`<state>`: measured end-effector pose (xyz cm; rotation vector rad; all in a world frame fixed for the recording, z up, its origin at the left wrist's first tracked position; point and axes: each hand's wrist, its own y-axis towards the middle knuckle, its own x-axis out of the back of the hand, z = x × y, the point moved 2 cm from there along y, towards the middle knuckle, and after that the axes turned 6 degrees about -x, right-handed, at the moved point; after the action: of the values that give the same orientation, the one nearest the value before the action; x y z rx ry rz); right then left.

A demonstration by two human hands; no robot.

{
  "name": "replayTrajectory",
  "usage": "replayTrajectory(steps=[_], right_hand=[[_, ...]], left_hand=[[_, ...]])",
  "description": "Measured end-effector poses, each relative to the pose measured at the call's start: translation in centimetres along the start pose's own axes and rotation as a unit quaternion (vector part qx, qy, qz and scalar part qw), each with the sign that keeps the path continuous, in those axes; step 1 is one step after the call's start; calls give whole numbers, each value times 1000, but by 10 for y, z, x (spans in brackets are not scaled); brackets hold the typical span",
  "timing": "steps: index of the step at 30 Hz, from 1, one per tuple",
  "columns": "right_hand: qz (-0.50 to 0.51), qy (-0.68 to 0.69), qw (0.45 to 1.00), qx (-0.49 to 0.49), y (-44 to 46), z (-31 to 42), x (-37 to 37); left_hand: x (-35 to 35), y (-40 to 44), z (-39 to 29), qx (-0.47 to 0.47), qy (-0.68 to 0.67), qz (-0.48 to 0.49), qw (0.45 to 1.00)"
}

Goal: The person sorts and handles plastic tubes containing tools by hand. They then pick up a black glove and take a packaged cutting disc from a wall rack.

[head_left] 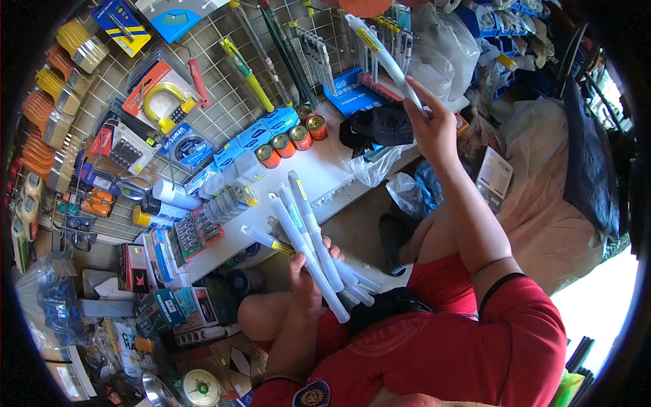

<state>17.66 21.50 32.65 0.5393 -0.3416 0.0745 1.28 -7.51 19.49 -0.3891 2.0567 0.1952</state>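
My left hand (306, 281) is closed round a bundle of white corrugated drain hoses (303, 237), held in front of my red shirt. The hoses fan out at both ends, and one of them carries a yellow label. My right hand (432, 125) is raised to the far right, fingers closed on the lower end of a single white drain hose (390, 64) with a yellow label. That hose slants up and left, its top near the wire grid rack (213, 74). Beneath the right hand is a black cloth item (376, 127).
A white shelf (271, 203) carries several small orange cans (282, 145), blue boxes (247, 139) and spray cans (176, 194). Packaged tools and paint brushes (81, 46) hang on the grid. Plastic bags (441, 51) stand at the back right, and a dial scale (201, 388) sits low at left.
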Motion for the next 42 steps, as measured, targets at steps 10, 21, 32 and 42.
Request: replayTrajectory(steps=[10, 21, 32, 42], right_hand=[[-125, 77, 983, 109, 2, 3, 4], [-41, 107, 985, 126, -10, 12, -9], [645, 73, 760, 14, -98, 21, -69], [611, 180, 765, 92, -161, 41, -90]], left_hand=[[-1, 0, -3, -5, -1, 8, 1000], [0, -2, -3, -5, -7, 7, 1000], [8, 2, -8, -13, -13, -4, 1000], [6, 11, -43, -149, 45, -18, 988]])
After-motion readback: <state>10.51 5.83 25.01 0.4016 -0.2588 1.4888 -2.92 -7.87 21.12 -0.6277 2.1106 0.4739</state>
